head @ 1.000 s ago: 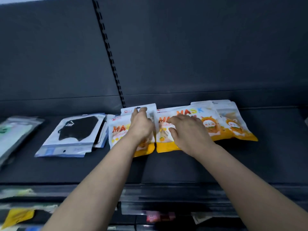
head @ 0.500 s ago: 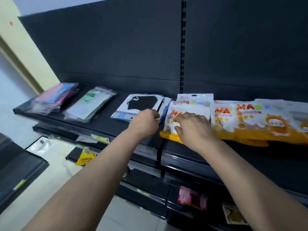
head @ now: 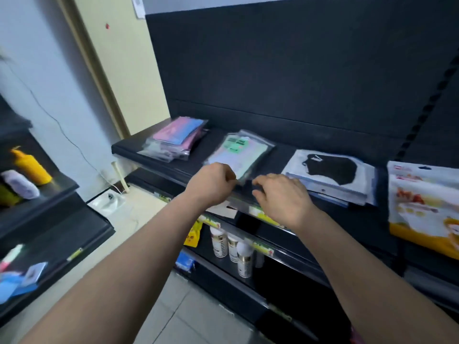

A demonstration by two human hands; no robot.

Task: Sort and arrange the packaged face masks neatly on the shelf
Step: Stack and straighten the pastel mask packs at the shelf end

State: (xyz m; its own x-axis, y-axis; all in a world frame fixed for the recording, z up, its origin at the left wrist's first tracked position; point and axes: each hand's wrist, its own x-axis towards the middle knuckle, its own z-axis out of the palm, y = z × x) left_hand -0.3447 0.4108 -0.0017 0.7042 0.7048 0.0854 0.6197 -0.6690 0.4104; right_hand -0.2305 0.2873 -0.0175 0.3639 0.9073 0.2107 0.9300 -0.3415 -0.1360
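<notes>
Four groups of packaged masks lie along the black shelf (head: 139, 151). From left to right they are a pink and blue stack (head: 177, 135), a clear stack with a green label (head: 239, 151), white packs showing a black mask (head: 330, 173), and orange "MASK" packs (head: 422, 207). My left hand (head: 213, 186) is curled at the near edge of the green-label stack; blur hides whether it pinches a pack. My right hand (head: 280, 194) hovers just right of it over the shelf's front edge, with loosely bent fingers holding nothing.
Below the mask shelf, a lower shelf carries white bottles (head: 233, 247) and a yellow packet (head: 195, 235). A second black shelf unit (head: 49, 194) on the left holds a yellow bottle (head: 31, 165). Tiled floor lies between the two units.
Both hands left the orange packs and moved left along the shelf to the green-label stack. My view swung left, bringing the pink stack, wall and side unit into sight.
</notes>
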